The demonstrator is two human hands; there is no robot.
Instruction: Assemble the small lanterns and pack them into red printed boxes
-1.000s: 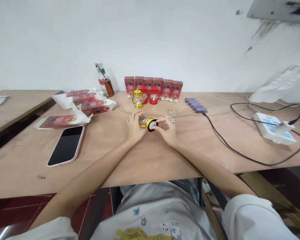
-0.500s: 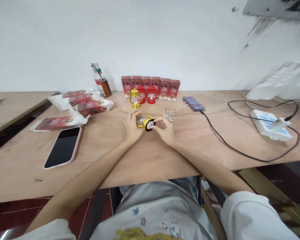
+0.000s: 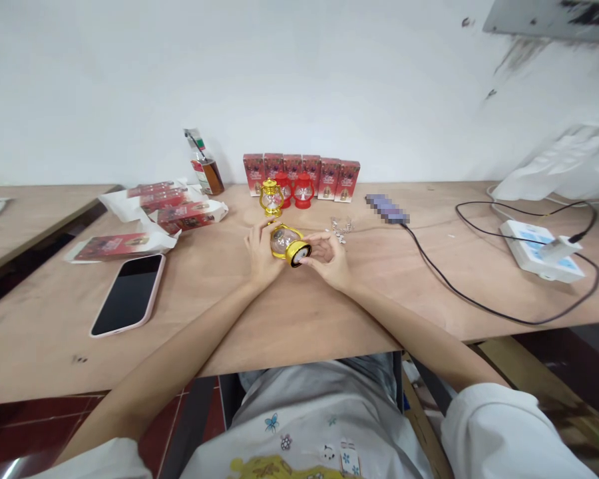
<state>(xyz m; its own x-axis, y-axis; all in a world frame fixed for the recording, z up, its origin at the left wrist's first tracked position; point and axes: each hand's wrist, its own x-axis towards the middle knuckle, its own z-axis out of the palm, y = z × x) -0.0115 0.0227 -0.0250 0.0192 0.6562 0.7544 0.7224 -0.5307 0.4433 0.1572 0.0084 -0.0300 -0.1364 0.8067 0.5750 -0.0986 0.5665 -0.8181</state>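
A small gold lantern (image 3: 285, 243) with a clear globe lies tilted between my hands, its base facing me and to the right. My left hand (image 3: 263, 256) is wrapped around its top end. At the base, my right hand (image 3: 331, 261) grips the rim with thumb and fingers. A pale disc shows inside the black-edged base. Behind my hands, another gold lantern (image 3: 271, 198) stands upright beside two red lanterns (image 3: 303, 193). Small silvery pieces (image 3: 340, 229) lie on the table just beyond my right hand.
Several red boxes (image 3: 311, 174) stand in a row along the wall. Wrapped red boxes (image 3: 180, 214), a bottle (image 3: 205, 169) of brown liquid and a phone (image 3: 128, 295) are at left. At right lie a blurred purple device (image 3: 387, 208), a black cable (image 3: 459, 293) and a power strip (image 3: 542, 251).
The lantern's base has turned slightly downward in my hands, and more of its clear globe shows. My right thumb has shifted toward the lower rim. The camera view has moved slightly.
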